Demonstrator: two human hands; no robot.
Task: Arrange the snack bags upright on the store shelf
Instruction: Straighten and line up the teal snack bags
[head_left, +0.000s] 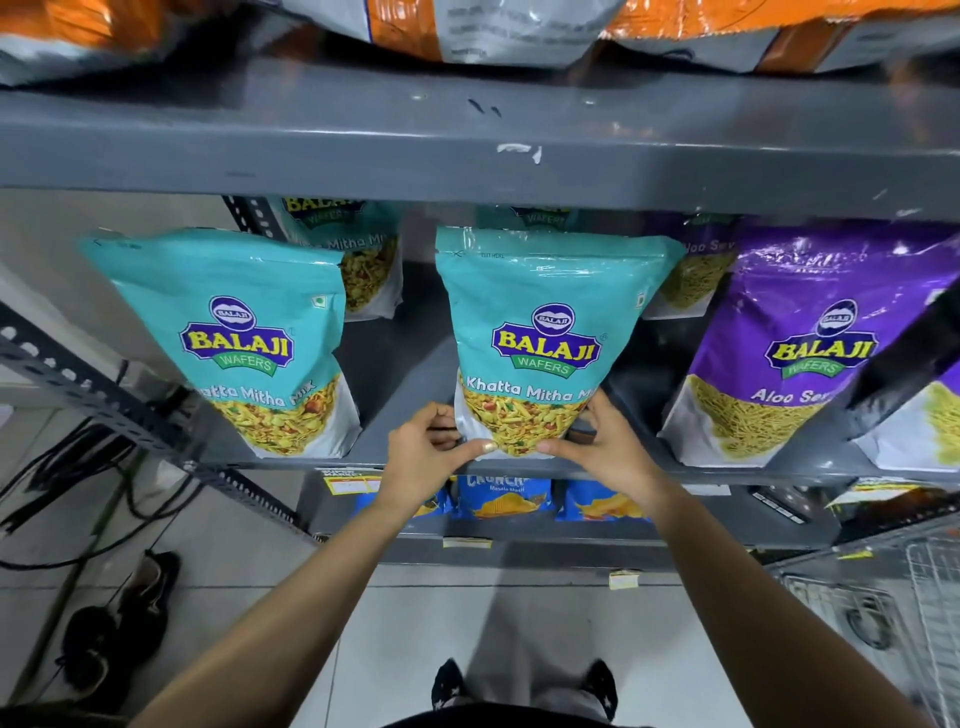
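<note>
A teal Khatta Mitha Mix bag (545, 332) stands upright at the front of the grey shelf (395, 384). My left hand (428, 449) grips its lower left corner and my right hand (605, 447) grips its lower right corner, thumbs pressed on the bottom edge. A second teal bag (234, 338) stands upright to the left. Two more teal bags (358, 249) sit behind, partly hidden. A purple Aloo Sev bag (810, 348) stands at the right, with another purple bag (696, 270) behind.
The shelf above (467, 135) carries orange and grey bags (498, 31). Blue chip bags (501, 499) sit on the lower shelf. A wire basket (893, 608) is at the right, cables (67, 467) and shoes (119, 623) on the floor at the left.
</note>
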